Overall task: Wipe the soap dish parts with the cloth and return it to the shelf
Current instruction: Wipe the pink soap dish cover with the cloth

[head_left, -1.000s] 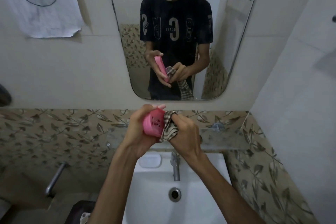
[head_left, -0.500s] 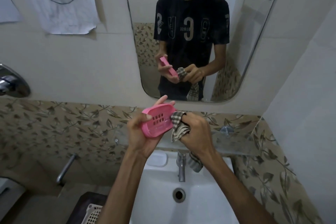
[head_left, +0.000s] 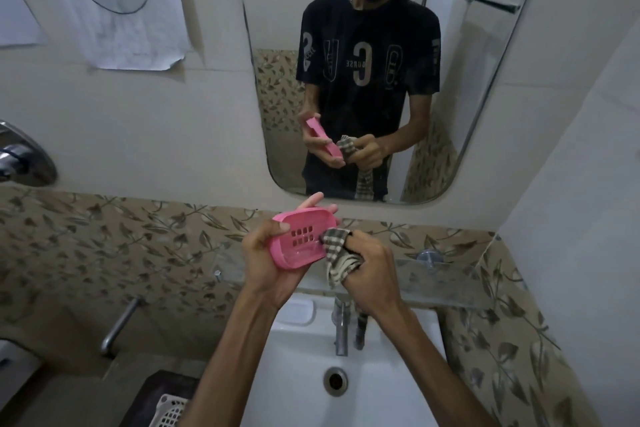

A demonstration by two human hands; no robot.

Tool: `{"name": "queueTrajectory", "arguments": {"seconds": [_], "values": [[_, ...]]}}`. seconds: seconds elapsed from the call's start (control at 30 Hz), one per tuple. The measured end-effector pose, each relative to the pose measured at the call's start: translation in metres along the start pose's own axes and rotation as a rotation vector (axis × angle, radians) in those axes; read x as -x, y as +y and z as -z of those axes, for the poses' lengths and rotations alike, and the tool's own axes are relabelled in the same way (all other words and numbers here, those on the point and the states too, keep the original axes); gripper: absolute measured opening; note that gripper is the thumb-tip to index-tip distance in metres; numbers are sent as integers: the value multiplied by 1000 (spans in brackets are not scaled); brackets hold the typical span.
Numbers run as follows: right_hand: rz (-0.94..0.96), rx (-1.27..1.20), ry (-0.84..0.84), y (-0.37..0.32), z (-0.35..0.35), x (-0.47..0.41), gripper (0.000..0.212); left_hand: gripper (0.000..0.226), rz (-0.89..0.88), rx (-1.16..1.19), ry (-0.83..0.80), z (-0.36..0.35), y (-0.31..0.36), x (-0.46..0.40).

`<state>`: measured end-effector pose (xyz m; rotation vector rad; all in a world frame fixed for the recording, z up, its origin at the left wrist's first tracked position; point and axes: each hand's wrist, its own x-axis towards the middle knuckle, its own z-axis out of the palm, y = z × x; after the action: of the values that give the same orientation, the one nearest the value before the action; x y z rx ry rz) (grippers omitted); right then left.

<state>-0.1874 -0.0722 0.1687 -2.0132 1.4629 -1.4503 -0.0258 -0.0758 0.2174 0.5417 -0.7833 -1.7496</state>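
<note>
Above the sink (head_left: 346, 402), the left hand (head_left: 266, 253) grips the pink soap dish tray (head_left: 303, 239), now tilted face-up since a second ago, as the right hand (head_left: 367, 267) clutches the checked cloth (head_left: 337, 250) against its slotted floor, wiping unfinished, glass shelf (head_left: 446, 284) just behind.

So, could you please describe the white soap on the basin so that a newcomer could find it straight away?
Start at the white sink under the mirror. On its back ledge, left of the metal tap and below the glass shelf, lies the white soap. It is a pale rounded bar, unlike the pink soap dish held above in the left hand.
</note>
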Motion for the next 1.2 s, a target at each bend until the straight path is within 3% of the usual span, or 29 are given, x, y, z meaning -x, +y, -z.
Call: {"name": "queueTrajectory", "arguments": {"seconds": [0.1, 0.17, 0.3, 0.37, 0.43, 0.67, 0.83, 0.97, 1.1, 1.2], "values": [[-27, -27, 83, -1, 2, -1, 20, 80, -21, 19, 43, -3, -6, -3], [2, -115, 20, -8, 0, 6, 26, 80, -6, 32, 47, -5, -6, -3], [-40, -10, 76, 1, 10, -5, 25, 94, -6, 18, -32, -10, -6, -5], [26, -56, 41, -4, 10, -4, 29, 95, -18, 12, -32, -10, -6, -7], [89, -27, -31, -10, 10, -1, 26, 95, -18, 10, -47, -7, -8, -8], [39, 210, 34, -5, 17, -11, 19, 86, -92, -102, -55, -9, -4, -12], [-33, 155, -60, -13, 7, 2, 8, 85, -124, -195, -31, -5, -5, -11], [-57, 205, 41, -13, 8, -5, 9, 82, -150, -217, -42, -10, -4, -12], [-52, 12, -42, -21, 0, 5, 17, 96, -148, -157, -36, -9, -2, -9], [-91, 111, 7, -14, 4, -3, 13, 100, -136, -105, -77, -7, -5, -6]]}}
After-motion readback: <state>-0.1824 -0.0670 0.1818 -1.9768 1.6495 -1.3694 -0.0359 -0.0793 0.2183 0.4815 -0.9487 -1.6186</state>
